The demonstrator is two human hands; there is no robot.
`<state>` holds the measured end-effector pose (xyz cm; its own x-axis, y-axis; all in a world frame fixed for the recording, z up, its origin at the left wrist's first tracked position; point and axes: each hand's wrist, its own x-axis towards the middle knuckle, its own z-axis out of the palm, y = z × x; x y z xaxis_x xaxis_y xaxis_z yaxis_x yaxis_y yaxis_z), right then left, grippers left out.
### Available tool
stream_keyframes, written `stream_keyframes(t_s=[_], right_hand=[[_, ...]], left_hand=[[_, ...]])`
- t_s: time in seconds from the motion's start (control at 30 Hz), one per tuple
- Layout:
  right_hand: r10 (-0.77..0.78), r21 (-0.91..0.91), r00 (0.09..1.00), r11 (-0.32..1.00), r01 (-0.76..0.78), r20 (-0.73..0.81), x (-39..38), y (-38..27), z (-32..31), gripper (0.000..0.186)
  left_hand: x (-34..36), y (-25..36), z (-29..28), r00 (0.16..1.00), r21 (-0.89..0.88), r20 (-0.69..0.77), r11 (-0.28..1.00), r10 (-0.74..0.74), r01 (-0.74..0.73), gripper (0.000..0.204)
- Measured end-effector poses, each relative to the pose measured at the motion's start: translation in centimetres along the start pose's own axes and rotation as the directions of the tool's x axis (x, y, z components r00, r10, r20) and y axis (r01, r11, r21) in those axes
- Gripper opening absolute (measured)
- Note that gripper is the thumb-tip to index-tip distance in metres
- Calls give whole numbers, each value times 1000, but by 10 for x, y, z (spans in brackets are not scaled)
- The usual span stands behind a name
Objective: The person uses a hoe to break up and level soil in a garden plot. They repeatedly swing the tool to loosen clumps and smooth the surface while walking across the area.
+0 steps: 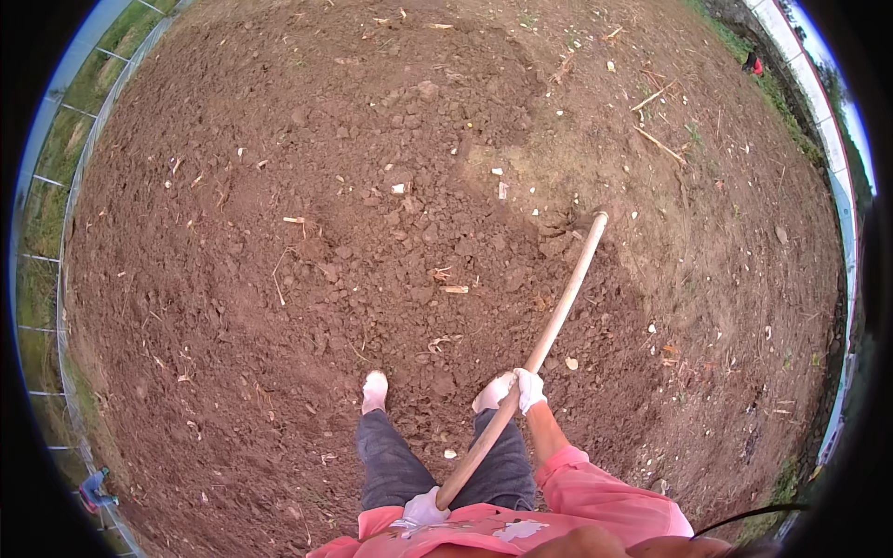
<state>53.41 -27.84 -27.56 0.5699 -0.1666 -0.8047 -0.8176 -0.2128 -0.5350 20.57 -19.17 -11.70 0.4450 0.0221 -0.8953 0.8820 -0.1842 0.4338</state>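
Note:
A hoe with a long pale wooden handle (pixel 566 302) slants from my waist out to the front right. Its far end meets the soil, where the blade is sunk in or hidden from sight. White gloves cover both hands. Close to my waist, my left hand (pixel 424 510) is closed round the near end of the handle. Farther along, beside my right knee, my right hand (pixel 530 390) grips the same handle. Loose brown clods (pixel 419 223) lie ahead of my feet, left of the hoe's far end. Firmer, lighter ground (pixel 688 223) spreads to the right.
My light boots (pixel 375 391) stand apart on broken soil. Dry stalks (pixel 661 146) and small pale stones are scattered about. A wire fence (pixel 63 279) runs along the left, with a person in blue (pixel 94 491) near it. A white wall (pixel 807 79) borders the right, a red object (pixel 756 66) before it.

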Motion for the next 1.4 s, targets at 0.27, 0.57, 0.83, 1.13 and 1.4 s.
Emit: stream_keyframes(t_s=[0.27, 0.57, 0.83, 1.13, 1.4], right_hand=[[-273, 147, 961, 949, 277, -48, -69, -140, -19, 10], [-685, 184, 728, 714, 676, -16, -116, -349, -26, 10], [-437, 63, 890, 900, 432, 128, 12, -279, 49, 13], [-81, -143, 992, 985, 94, 98, -38, -4, 64, 10], [-406, 117, 901, 913, 391, 151, -106, -167, 52, 8]], left_hand=[[21, 45, -22, 921, 51, -174, 937, 348, -345, 39], [69, 200, -56, 703, 9, -379, 762, 602, -648, 45], [82, 162, -65, 830, 18, -399, 909, 389, -417, 38], [-7, -21, 6, 998, -111, -51, 994, -26, 20, 44], [38, 37, -28, 920, -1, -234, 946, 316, -325, 41]])
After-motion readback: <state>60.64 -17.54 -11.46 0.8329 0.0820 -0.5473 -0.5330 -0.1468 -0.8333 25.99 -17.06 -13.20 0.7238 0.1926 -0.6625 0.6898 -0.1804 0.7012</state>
